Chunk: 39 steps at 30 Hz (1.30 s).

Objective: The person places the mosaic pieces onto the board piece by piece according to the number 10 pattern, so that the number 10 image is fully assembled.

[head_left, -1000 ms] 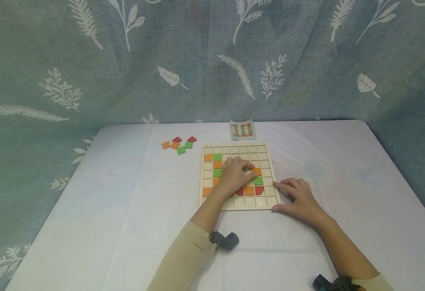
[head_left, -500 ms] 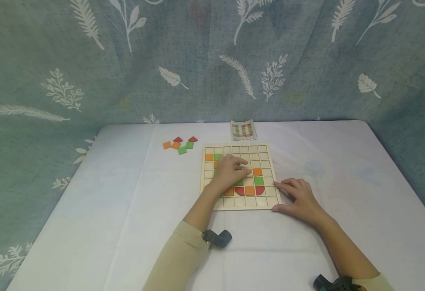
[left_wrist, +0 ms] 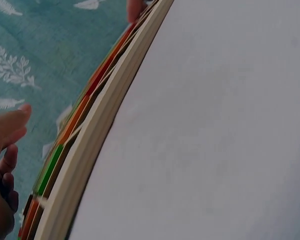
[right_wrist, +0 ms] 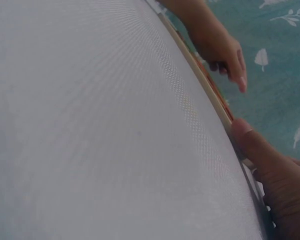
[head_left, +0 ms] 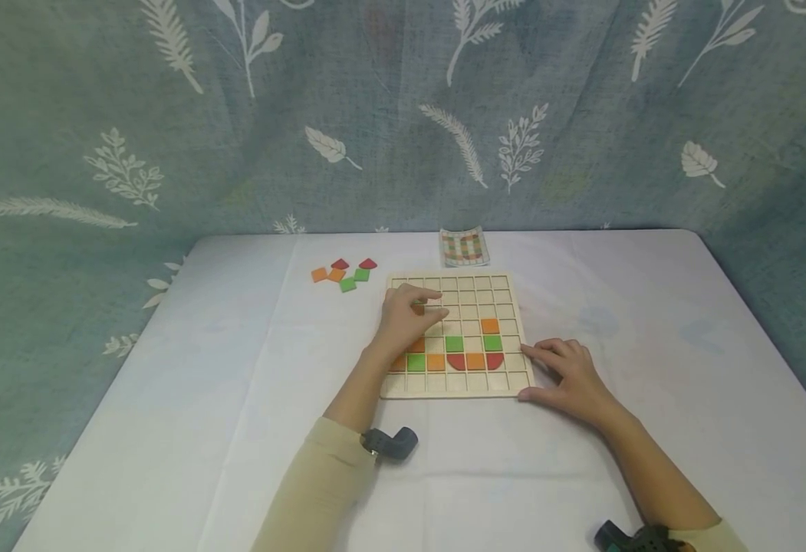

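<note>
A wooden grid board [head_left: 468, 297] lies on the white table in the head view. Set in its cells are orange and green square tiles, among them an orange tile [head_left: 489, 326] and a green tile [head_left: 492, 343]. Two red rounded pieces, one a red piece [head_left: 495, 361], sit in a lower row. My left hand [head_left: 399, 318] is over the board's left part, thumb and index finger apart with nothing seen between them; it hides several cells. With extended fingers, my right hand [head_left: 568, 381] touches the board's right edge, its thumb [right_wrist: 247, 134] at the near corner.
Left of the board's far corner lie loose orange tiles [head_left: 319, 274], green tiles [head_left: 348, 284] and red pieces [head_left: 368, 264]. A printed pattern card [head_left: 464, 248] lies behind the board. A leaf-patterned curtain [head_left: 375, 176] hangs beyond the table.
My left hand has moved left across the board, uncovering a green tile and lower-row pieces and covering cells at the left. My right hand stays at the board's edge.
</note>
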Available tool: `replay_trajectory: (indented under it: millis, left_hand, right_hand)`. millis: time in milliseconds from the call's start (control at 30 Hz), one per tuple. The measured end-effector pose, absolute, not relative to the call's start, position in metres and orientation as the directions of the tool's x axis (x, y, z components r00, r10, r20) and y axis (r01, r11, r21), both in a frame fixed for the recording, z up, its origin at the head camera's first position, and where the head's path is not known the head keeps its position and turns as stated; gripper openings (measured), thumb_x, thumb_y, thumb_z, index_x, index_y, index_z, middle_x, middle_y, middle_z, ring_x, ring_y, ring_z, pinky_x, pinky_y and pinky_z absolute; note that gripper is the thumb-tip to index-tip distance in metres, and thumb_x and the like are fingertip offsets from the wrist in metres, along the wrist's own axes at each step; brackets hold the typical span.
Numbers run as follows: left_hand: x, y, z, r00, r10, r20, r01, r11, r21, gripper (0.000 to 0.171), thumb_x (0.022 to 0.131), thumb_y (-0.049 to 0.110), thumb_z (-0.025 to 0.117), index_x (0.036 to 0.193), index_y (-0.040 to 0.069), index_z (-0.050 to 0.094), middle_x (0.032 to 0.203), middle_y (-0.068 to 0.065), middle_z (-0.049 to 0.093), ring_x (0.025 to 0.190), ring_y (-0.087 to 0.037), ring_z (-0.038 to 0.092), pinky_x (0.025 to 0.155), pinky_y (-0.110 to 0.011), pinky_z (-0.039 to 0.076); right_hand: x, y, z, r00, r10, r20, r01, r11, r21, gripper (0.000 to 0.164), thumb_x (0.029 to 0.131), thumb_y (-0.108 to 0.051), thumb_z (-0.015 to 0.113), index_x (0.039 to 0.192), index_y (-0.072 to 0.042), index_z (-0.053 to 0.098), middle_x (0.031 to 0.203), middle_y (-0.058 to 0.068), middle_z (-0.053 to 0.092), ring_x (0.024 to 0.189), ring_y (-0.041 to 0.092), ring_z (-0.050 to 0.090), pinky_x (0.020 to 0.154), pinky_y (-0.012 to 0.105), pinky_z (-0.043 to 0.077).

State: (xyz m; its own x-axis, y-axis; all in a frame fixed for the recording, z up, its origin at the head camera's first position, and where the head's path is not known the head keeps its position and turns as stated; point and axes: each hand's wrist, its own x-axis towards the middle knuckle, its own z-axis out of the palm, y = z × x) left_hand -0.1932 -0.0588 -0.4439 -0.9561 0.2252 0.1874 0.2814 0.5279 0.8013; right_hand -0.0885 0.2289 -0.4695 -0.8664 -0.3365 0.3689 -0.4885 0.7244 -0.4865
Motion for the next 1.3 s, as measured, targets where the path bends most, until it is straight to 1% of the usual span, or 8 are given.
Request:
replay_trajectory:
  millis: [133, 233, 400, 600, 767, 1033, 1167, 1300]
  left_hand:
    - [-0.198, -0.076, -0.443, -0.967, 0.182, 0.177, 0.248, 0.526, 0.814, 0.035, 0.080, 0.032, 0.075, 0.110, 0.015, 0.070, 0.103, -0.003, 0.060, 0.096, -0.019, 0.046, 0.089, -0.039, 0.035]
    - [-0.203, -0.090, -0.443, -0.980, 0.133, 0.147, 0.196, 0.543, 0.817, 0.036, 0.080, 0.033, 0.074, 0.112, 0.018, 0.068, 0.104, -0.002, 0.058, 0.101, -0.020, 0.042, 0.087, -0.041, 0.036]
    - [-0.209, -0.114, -0.442, -0.990, 0.058, 0.127, 0.138, 0.558, 0.818, 0.037, 0.082, 0.033, 0.072, 0.115, 0.019, 0.066, 0.109, -0.004, 0.057, 0.110, -0.022, 0.041, 0.094, -0.044, 0.032]
    - [-0.218, -0.139, -0.443, -0.983, -0.020, 0.182, 0.135, 0.595, 0.792, 0.038, 0.082, 0.032, 0.072, 0.116, 0.016, 0.066, 0.112, -0.009, 0.059, 0.110, -0.024, 0.044, 0.095, -0.044, 0.029]
    - [-0.223, -0.157, -0.446, -0.979, -0.104, 0.173, 0.076, 0.606, 0.792, 0.038, 0.082, 0.032, 0.072, 0.116, 0.016, 0.066, 0.116, -0.007, 0.061, 0.110, -0.026, 0.039, 0.091, -0.043, 0.031]
    - [-0.236, -0.192, -0.453, -0.968, -0.190, 0.163, 0.010, 0.621, 0.784, 0.036, 0.082, 0.028, 0.071, 0.115, 0.014, 0.068, 0.120, -0.009, 0.051, 0.111, -0.028, 0.033, 0.090, -0.045, 0.028]
    - [-0.245, -0.204, -0.455, -0.965, -0.232, 0.123, -0.053, 0.631, 0.774, 0.038, 0.084, 0.027, 0.068, 0.119, 0.014, 0.066, 0.121, -0.012, 0.049, 0.110, -0.031, 0.033, 0.091, -0.047, 0.027]
    - [-0.251, -0.214, -0.455, -0.966, -0.236, 0.105, -0.097, 0.708, 0.699, 0.043, 0.087, 0.029, 0.066, 0.126, 0.013, 0.061, 0.124, -0.017, 0.048, 0.113, -0.036, 0.033, 0.096, -0.050, 0.024]
  right_hand:
    - [-0.090, 0.229, -0.470, -0.858, -0.345, 0.381, -0.504, 0.713, -0.488, 0.070, 0.060, -0.036, 0.085, 0.120, -0.008, 0.064, 0.108, 0.010, 0.060, 0.095, 0.024, 0.046, 0.081, 0.041, 0.029]
    - [-0.091, 0.229, -0.470, -0.857, -0.348, 0.380, -0.506, 0.709, -0.492, 0.070, 0.060, -0.036, 0.085, 0.120, -0.008, 0.064, 0.108, 0.009, 0.060, 0.095, 0.024, 0.046, 0.081, 0.041, 0.029]
    - [-0.091, 0.228, -0.469, -0.862, -0.344, 0.373, -0.498, 0.714, -0.492, 0.070, 0.060, -0.036, 0.085, 0.120, -0.008, 0.064, 0.107, 0.009, 0.060, 0.095, 0.025, 0.046, 0.082, 0.042, 0.029]
    - [-0.092, 0.230, -0.469, -0.861, -0.343, 0.374, -0.498, 0.719, -0.485, 0.070, 0.060, -0.037, 0.085, 0.121, -0.008, 0.064, 0.107, 0.009, 0.060, 0.094, 0.024, 0.046, 0.081, 0.041, 0.029]
    - [-0.092, 0.230, -0.469, -0.862, -0.341, 0.376, -0.497, 0.718, -0.488, 0.071, 0.060, -0.038, 0.085, 0.120, -0.009, 0.064, 0.108, 0.009, 0.060, 0.095, 0.025, 0.046, 0.081, 0.041, 0.029]
    - [-0.091, 0.228, -0.471, -0.862, -0.340, 0.376, -0.496, 0.720, -0.485, 0.070, 0.060, -0.037, 0.086, 0.120, -0.009, 0.064, 0.107, 0.009, 0.060, 0.095, 0.023, 0.046, 0.082, 0.041, 0.030]
    - [-0.090, 0.229, -0.471, -0.857, -0.345, 0.382, -0.503, 0.720, -0.479, 0.070, 0.060, -0.038, 0.085, 0.120, -0.009, 0.064, 0.106, 0.009, 0.060, 0.094, 0.023, 0.046, 0.082, 0.041, 0.030]
    - [-0.089, 0.230, -0.471, -0.852, -0.347, 0.393, -0.511, 0.715, -0.477, 0.071, 0.060, -0.038, 0.085, 0.120, -0.008, 0.064, 0.106, 0.008, 0.060, 0.093, 0.022, 0.046, 0.081, 0.040, 0.030]
